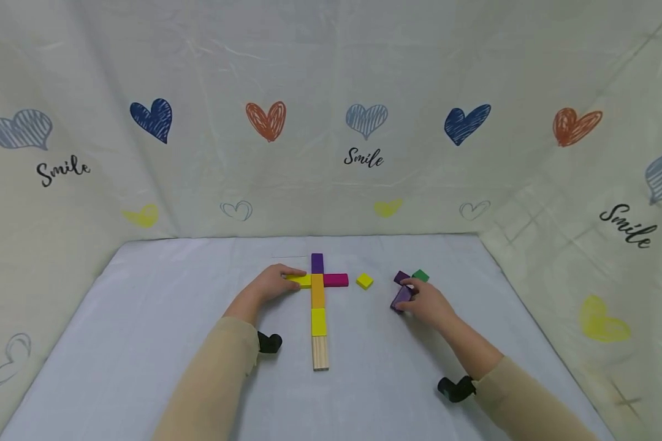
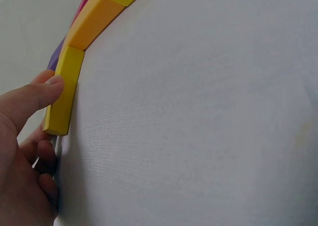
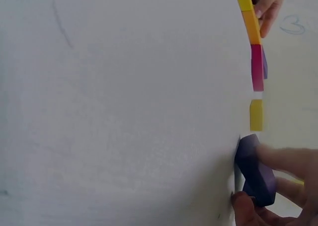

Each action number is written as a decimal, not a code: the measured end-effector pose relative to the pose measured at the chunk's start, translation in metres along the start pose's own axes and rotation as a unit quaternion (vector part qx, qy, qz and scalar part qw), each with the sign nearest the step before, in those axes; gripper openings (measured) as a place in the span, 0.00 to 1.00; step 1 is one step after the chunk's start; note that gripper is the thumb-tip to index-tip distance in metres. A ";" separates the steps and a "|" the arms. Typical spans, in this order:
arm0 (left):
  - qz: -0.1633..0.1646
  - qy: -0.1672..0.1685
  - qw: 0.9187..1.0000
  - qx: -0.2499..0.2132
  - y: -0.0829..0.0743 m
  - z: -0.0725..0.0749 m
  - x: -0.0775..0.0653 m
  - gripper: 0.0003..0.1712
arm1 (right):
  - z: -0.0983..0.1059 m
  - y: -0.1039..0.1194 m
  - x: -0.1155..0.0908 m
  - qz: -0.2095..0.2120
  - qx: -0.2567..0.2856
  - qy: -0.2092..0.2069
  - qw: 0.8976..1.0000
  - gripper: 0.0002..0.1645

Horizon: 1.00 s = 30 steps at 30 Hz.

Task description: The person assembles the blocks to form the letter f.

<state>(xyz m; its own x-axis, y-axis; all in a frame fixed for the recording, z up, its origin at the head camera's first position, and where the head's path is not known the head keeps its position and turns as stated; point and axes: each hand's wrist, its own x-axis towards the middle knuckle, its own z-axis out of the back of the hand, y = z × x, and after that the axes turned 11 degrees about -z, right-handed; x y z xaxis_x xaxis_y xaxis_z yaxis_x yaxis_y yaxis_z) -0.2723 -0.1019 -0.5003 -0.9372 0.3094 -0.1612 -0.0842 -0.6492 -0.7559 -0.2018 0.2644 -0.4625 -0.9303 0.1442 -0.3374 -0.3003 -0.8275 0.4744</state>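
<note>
My left hand [image 1: 270,285] pinches a yellow block [image 2: 67,94] between thumb and fingers. That block lies at the left of a cross of blocks, its end against an orange block [image 1: 317,291]. A purple block [image 1: 317,263] tops the cross, and a magenta block [image 1: 336,280] forms its right arm. Below the orange one come another yellow block [image 1: 319,322] and a plain wood block [image 1: 320,353]. At the right, my right hand [image 1: 429,304] grips a dark purple block [image 1: 402,298], tilted between thumb and fingers; the fingers hide part of it.
A small yellow cube [image 1: 365,281] lies between the cross and my right hand. Just beyond the right fingers are a small purple block [image 1: 401,277] and a green block [image 1: 420,275]. A patterned cloth wall [image 1: 309,184] rises behind the white tabletop [image 1: 171,318].
</note>
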 end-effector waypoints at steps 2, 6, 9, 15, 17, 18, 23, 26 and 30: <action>0.000 0.001 1.000 -0.001 -0.001 0.000 -0.001 0.20 | 0.000 0.002 -0.002 0.000 0.017 0.002 1.000 0.34; -0.006 0.002 1.000 0.001 -0.005 0.002 -0.005 0.20 | 0.000 0.004 -0.004 0.002 0.070 0.010 0.998 0.28; -0.012 0.001 1.000 0.001 -0.008 0.003 -0.008 0.20 | 0.002 0.005 -0.002 0.009 0.110 0.016 0.994 0.27; -0.016 -0.002 1.000 0.001 -0.008 0.005 -0.009 0.20 | 0.008 0.015 0.008 0.038 0.159 0.016 0.986 0.28; -0.016 -0.003 1.000 0.001 -0.007 0.005 -0.009 0.20 | 0.010 0.021 0.011 0.040 0.174 0.016 0.984 0.28; -0.017 -0.003 1.000 0.000 -0.007 0.005 -0.008 0.20 | 0.010 0.025 0.014 0.038 0.180 0.016 0.983 0.28; -0.017 -0.001 1.000 -0.002 -0.004 0.004 -0.006 0.20 | 0.010 0.044 0.028 0.033 0.207 0.022 0.977 0.28; -0.018 -0.001 1.000 -0.003 -0.003 0.003 -0.006 0.19 | 0.007 0.057 0.037 0.038 0.227 0.026 0.973 0.28; -0.018 -0.001 1.000 -0.003 -0.003 0.003 -0.005 0.19 | 0.001 0.078 0.050 0.046 0.248 0.035 0.967 0.28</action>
<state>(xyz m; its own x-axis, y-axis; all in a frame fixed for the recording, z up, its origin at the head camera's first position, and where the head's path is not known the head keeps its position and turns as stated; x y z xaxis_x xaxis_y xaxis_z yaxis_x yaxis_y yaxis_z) -0.2682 -0.1036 -0.4959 -0.9341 0.3312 -0.1331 -0.1157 -0.6339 -0.7647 -0.2721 0.2075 -0.4414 -0.9469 0.0311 -0.3201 -0.2964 -0.4706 0.8311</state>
